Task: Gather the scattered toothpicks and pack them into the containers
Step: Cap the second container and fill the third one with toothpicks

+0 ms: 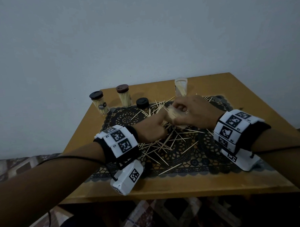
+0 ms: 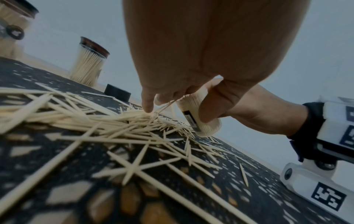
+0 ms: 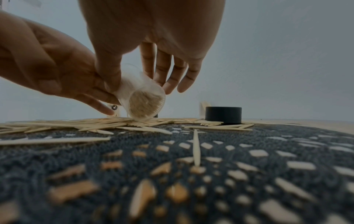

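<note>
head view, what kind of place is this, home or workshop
Probably a home room: a small wooden table against a plain wall, a dark lace mat on it, and patterned floor covering beside it.

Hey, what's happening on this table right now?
A person is packing toothpicks. The right hand holds a tilted clear container, nearly full, low over the pile of loose toothpicks on the dark lace mat. The left hand pinches a few toothpicks at its mouth. Two capped full jars, a loose black lid and another open container stand behind.
</note>
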